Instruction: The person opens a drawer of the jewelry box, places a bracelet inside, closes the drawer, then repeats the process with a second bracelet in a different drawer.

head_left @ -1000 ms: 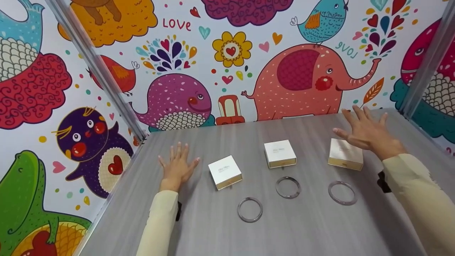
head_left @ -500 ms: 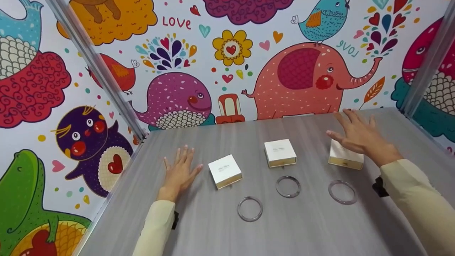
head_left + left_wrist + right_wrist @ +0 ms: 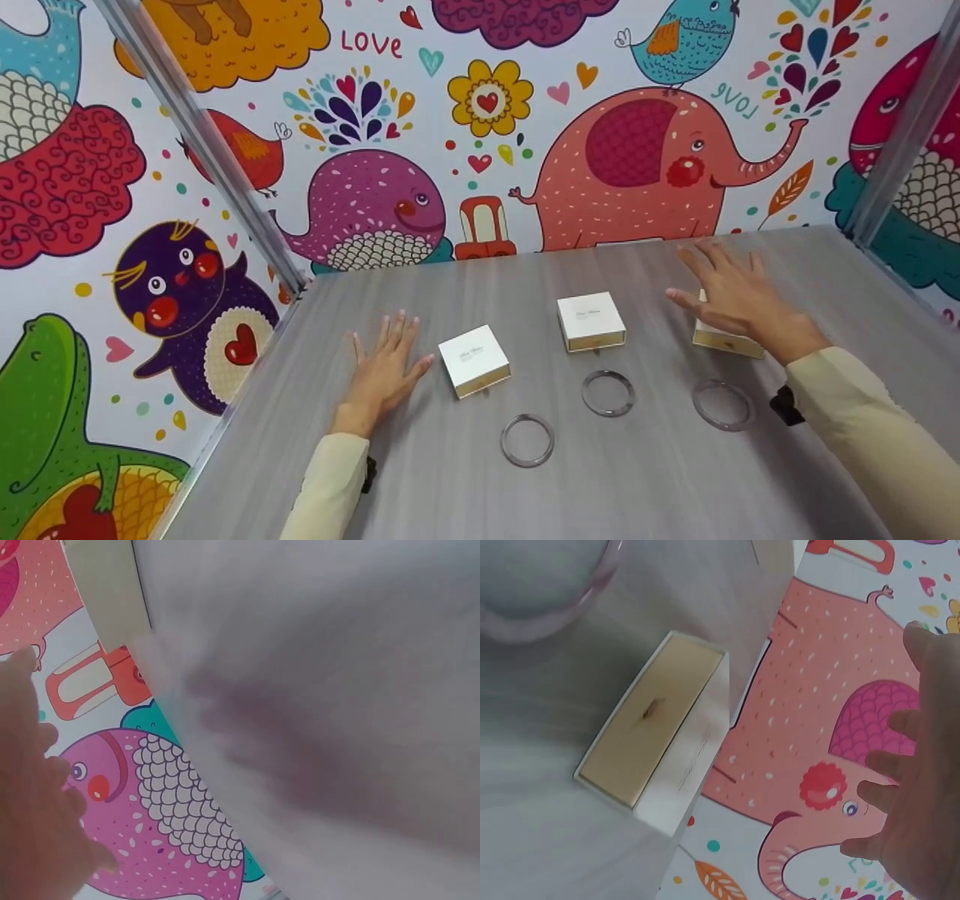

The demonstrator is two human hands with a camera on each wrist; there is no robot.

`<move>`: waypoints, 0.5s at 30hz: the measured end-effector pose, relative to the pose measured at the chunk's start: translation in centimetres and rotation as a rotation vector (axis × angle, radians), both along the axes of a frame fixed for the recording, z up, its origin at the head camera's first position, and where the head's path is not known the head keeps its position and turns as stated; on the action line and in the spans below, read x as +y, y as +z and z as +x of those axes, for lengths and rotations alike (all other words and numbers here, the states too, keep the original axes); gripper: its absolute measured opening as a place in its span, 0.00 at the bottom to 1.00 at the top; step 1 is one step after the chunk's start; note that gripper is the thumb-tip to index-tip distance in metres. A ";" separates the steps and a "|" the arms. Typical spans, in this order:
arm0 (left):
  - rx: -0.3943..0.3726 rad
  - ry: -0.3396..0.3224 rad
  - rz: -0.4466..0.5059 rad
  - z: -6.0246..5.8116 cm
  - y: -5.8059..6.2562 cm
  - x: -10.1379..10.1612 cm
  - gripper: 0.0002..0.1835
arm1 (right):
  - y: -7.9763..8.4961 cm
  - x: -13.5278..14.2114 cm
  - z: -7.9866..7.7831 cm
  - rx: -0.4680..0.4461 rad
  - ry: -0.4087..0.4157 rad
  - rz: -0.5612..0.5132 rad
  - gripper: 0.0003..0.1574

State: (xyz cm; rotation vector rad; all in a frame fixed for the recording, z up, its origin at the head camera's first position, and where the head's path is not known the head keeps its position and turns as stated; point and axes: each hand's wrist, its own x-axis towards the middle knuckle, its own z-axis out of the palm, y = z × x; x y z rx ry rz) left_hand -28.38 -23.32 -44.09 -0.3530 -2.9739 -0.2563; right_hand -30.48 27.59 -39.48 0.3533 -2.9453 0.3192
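Spreading its fingers above the desk (image 3: 420,487), the left hand (image 3: 384,375) grips nothing and is just beside the left box (image 3: 474,358), apart from it. The right hand (image 3: 733,298) is likewise released, fingers spread, hovering over the right box (image 3: 726,340) and hiding much of its lid in the head view; the right wrist view shows that hand clear of the box. The left box sits turned at an angle, and the middle box (image 3: 591,319) stands between the other two, a little farther back than the left one. All three have white lids and gold-coloured fronts, the print on top too small to read. Nearer the person, flat on the desk and well apart, lie the left bangle (image 3: 528,464), the closest of the three, the middle bangle (image 3: 615,414), just in front of the middle box, and the right bangle (image 3: 726,427), in front of the right box. All are greyish and see-through. A pale left sleeve (image 3: 328,480) and right sleeve (image 3: 870,427) cover the arms. Behind the desk rises a white wall (image 3: 555,131) printed with a pink elephant (image 3: 630,206), a purple whale (image 3: 367,195) and a yellow flower (image 3: 489,71)
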 end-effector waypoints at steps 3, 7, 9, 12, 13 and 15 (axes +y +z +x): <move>-0.003 -0.014 0.012 0.2 -0.1 0.2 0.41 | -0.1 -0.6 0.3 0.019 0.016 0.026 0.53; -0.001 -0.031 0.039 0.5 -0.3 0.4 0.41 | -0.3 -1.6 0.8 0.022 0.040 0.025 0.53; 0.006 -0.035 0.047 0.7 -0.4 0.4 0.40 | -0.5 -2.2 0.9 0.018 0.051 0.015 0.53; 0.025 -0.030 0.035 0.8 -0.5 0.6 0.41 | -0.8 -3.0 1.1 0.021 0.066 0.007 0.52; 0.029 -0.026 0.031 0.8 -0.5 0.7 0.41 | -0.9 -3.2 1.1 0.023 0.072 0.008 0.52; 0.032 -0.017 0.025 0.9 -0.5 1.0 0.41 | -1.1 -3.6 1.3 0.030 0.083 0.007 0.51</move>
